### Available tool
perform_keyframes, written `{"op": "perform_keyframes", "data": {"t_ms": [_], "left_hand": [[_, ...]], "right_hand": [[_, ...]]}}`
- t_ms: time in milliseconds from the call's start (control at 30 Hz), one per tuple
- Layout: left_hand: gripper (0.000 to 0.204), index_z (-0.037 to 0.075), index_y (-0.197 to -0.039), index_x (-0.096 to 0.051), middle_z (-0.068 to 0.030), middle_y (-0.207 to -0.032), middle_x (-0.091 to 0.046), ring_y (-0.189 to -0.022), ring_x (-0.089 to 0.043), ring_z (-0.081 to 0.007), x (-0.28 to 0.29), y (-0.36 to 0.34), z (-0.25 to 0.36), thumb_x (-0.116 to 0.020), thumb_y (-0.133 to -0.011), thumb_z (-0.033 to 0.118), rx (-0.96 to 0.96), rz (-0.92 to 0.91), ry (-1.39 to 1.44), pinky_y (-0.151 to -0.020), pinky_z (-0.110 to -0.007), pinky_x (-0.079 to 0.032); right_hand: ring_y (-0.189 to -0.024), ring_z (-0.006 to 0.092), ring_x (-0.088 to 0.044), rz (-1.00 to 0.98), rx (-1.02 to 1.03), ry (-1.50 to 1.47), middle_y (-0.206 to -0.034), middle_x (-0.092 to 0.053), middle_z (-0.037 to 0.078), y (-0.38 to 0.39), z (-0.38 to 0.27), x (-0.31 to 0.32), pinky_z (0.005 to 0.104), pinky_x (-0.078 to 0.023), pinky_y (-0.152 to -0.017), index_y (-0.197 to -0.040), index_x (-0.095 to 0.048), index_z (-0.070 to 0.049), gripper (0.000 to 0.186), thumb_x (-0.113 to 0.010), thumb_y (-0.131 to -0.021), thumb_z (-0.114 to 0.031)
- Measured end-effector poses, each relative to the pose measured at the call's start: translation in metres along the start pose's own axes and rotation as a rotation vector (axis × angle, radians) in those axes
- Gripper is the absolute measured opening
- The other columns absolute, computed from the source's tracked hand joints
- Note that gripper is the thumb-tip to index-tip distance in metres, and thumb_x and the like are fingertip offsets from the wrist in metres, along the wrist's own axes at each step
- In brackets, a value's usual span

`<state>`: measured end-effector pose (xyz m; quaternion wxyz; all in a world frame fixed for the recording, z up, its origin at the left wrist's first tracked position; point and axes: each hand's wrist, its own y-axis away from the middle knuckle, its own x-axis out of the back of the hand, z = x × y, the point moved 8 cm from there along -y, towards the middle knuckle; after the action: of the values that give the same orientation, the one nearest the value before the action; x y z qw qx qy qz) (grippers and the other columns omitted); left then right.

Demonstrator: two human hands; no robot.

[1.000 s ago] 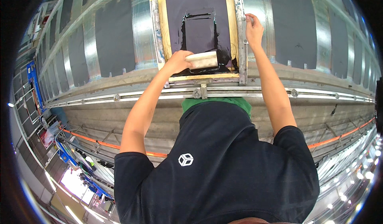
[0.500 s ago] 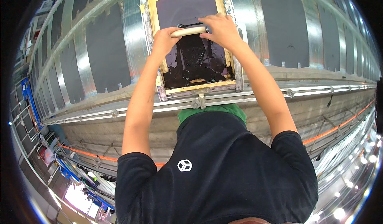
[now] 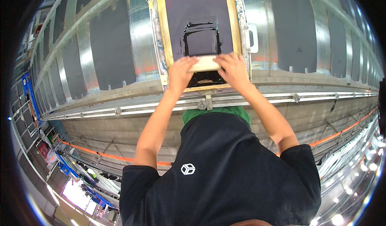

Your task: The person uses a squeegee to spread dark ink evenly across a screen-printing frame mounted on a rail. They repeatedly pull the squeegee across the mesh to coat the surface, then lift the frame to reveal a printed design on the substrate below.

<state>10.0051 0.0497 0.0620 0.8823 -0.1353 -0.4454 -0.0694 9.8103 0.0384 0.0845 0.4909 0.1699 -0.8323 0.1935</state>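
Squeegee (image 3: 205, 64) lower on screen (image 3: 199, 6); left hand (image 3: 181, 71), right hand (image 3: 234, 70) gripping ends.

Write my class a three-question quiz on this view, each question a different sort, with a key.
1. True or false: only the left hand holds the pale bar.
2. What colour is the border around the dark screen? a) red b) yellow c) blue
3. Fill in: the frame sits between flat panels coloured dark ____.

Key: 1. False; the right hand holds it too. 2. b. 3. grey.
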Motion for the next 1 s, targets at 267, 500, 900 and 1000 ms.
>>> {"op": "perform_keyframes", "data": {"t_ms": [267, 500, 900, 1000], "left_hand": [[0.031, 0.013, -0.108, -0.079, -0.0073, -0.110, -0.077, -0.105, -0.071, -0.0287, 0.011, -0.104, -0.035, -0.076, -0.078, 0.006, 0.058, 0.004, 0.008, -0.093, -0.039, -0.056], [0.039, 0.014, -0.111, -0.079, -0.0067, -0.117, -0.076, -0.110, -0.071, -0.0275, -0.008, -0.008, -0.011, -0.075, -0.074, 0.001, 0.049, -0.094, 0.006, -0.097, -0.041, -0.055], [0.032, 0.017, -0.110, -0.080, -0.0083, -0.109, -0.077, -0.102, -0.072, -0.0295, 0.015, -0.116, -0.037, -0.076, -0.079, 0.009, 0.049, 0.031, -0.007, -0.089, -0.041, -0.057], [0.032, 0.016, -0.110, -0.080, -0.0085, -0.109, -0.077, -0.101, -0.072, -0.0298, 0.011, -0.129, -0.037, -0.076, -0.079, 0.010, 0.053, -0.036, -0.017, -0.088, -0.041, -0.057]], "right_hand": [[-0.101, 0.0222, -0.063, 0.033, -0.037, 0.077, -0.110, -0.075, -0.003, -0.095, 0.040, 0.005, 0.0410, -0.044, -0.086, -0.112, -0.075, -0.015, 0.033, -0.077, -0.079, -0.016], [-0.103, 0.0223, -0.061, -0.035, -0.059, -0.016, -0.120, -0.072, -0.001, 0.001, 0.005, -0.012, 0.0407, -0.043, -0.087, -0.117, -0.073, -0.017, 0.043, -0.080, -0.075, -0.015], [-0.101, 0.0216, -0.060, 0.115, -0.020, 0.047, -0.113, -0.074, -0.004, -0.103, 0.045, 0.014, 0.0390, -0.043, -0.087, -0.114, -0.076, -0.017, 0.037, -0.079, -0.077, -0.014], [-0.101, 0.0218, -0.060, 0.074, -0.058, 0.039, -0.112, -0.074, -0.004, -0.101, 0.053, 0.010, 0.0391, -0.044, -0.086, -0.114, -0.076, -0.017, 0.036, -0.079, -0.078, -0.015]]}}
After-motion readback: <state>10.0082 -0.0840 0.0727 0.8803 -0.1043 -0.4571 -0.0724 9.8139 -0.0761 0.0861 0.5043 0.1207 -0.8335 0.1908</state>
